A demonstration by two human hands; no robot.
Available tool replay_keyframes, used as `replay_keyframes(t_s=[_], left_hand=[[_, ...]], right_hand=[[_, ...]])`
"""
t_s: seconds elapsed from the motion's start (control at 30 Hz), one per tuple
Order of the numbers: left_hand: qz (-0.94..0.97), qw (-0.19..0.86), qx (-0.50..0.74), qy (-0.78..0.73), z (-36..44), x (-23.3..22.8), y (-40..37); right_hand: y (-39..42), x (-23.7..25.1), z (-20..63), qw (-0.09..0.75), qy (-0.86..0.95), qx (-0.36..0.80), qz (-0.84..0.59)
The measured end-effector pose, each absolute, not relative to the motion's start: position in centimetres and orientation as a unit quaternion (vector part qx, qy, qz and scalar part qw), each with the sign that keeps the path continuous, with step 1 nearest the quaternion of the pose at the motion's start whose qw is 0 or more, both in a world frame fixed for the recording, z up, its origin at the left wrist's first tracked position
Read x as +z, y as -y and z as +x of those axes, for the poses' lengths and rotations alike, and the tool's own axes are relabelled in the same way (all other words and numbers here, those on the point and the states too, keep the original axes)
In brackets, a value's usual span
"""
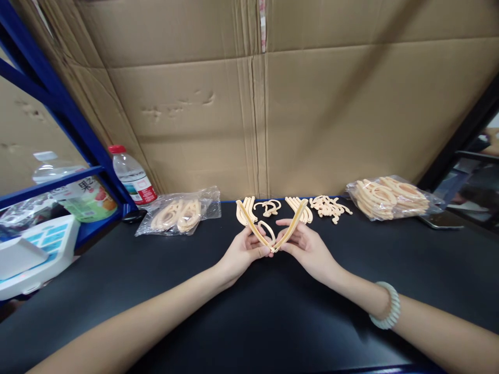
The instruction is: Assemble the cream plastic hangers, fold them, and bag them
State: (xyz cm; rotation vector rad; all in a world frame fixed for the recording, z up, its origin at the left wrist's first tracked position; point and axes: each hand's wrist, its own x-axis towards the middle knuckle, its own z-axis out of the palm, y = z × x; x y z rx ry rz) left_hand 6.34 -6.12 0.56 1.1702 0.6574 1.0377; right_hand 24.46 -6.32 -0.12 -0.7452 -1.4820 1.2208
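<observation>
My left hand (242, 253) is closed on a pale, curved wooden-looking strip (248, 222). A matching curved strip (294, 223) is pinched in my right hand (309, 251). The two strips lean apart at the top and come together at their lower ends between my fingertips, forming a V. A thin pale curved piece (268, 230) shows inside the V, near the left fingers; whether it is attached cannot be made out. Beyond the hands lie curved strips on the left (250, 201), small curled pieces (270, 210), and more strips on the right (307, 213).
A pile of small wavy pieces (329, 206) lies at the back. Clear bags of pale pieces stand left (175, 214) and right (390, 198), the right one beside a flat dark device (444, 220). At left are a red-capped bottle (134, 176) and a white machine with blue keys (50, 249).
</observation>
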Motion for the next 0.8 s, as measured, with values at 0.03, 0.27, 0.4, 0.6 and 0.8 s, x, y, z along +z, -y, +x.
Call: replay_keyframes(t_s=[0.03,0.27,0.4,0.6,0.8], left_hand=[[0.517,0.661,0.461,-0.289,6.36,0.54,6.14],[0.51,0.647,0.49,-0.284,6.49,0.19,6.17],[0.51,0.639,0.499,-0.288,6.45,0.02,6.21],[0.513,0.627,0.503,-0.301,6.5,0.16,6.31],[0.512,0.614,0.508,-0.32,6.75,0.33,6.49]], right_hand=[[6.35,-0.12,24.43,0.515,0.617,0.508,-0.311],[6.59,-0.07,24.19,0.521,0.62,0.493,-0.32],[6.93,0.19,24.14,0.529,0.623,0.476,-0.323],[7.22,0.19,24.2,0.529,0.62,0.484,-0.32],[6.97,0.03,24.0,0.541,0.607,0.484,-0.323]])
